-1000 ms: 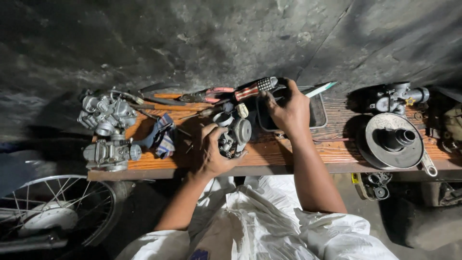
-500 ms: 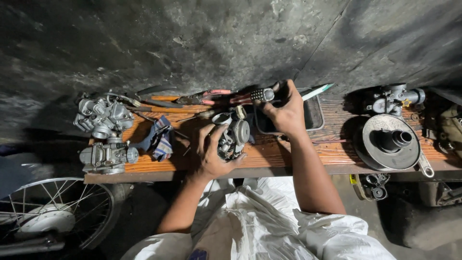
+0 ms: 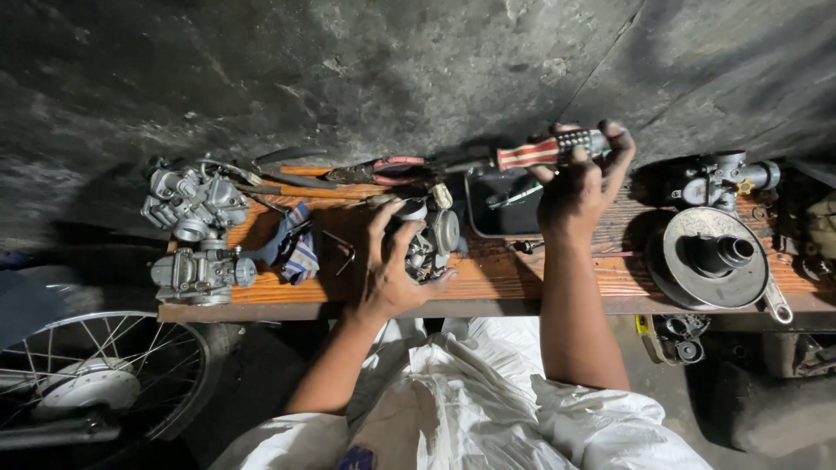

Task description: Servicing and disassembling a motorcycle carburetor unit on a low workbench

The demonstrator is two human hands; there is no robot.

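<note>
Since a second ago, the right hand point(image 3: 579, 187) has been lifting the screwdriver point(image 3: 550, 150), with its red-and-white striped handle, up off the far edge of the bench and clear of the black tray point(image 3: 488, 222); the fingers are now curling fully closed around that handle, with the shaft running left over the tray's far rim. Meanwhile the left hand point(image 3: 392, 274) is staying where it was, wrapping thumb and fingers firmly around the grey metal carburetor point(image 3: 428, 239) and pinning it upright on the wooden bench point(image 3: 522, 278), near the middle of the planks and just left of the tray. Judging by this, the step in hand is fetching the tool: the carburetor is being steadied while the driver is being brought to it. The next move is probably calling for swinging the tip down and left onto a screw on the carburetor body, with the left hand keeping the part from turning. Further out, a blue checked rag point(image 3: 296, 248) is lying left of the carburetor, two more carburetor bodies point(image 3: 193, 235) are sitting at the bench's left end, red-handled pliers point(image 3: 383, 170) are resting along the far edge, a round clutch pulley point(image 3: 710, 257) is sitting at the right, and a spoked wheel point(image 3: 96, 383) is standing below left.
</note>
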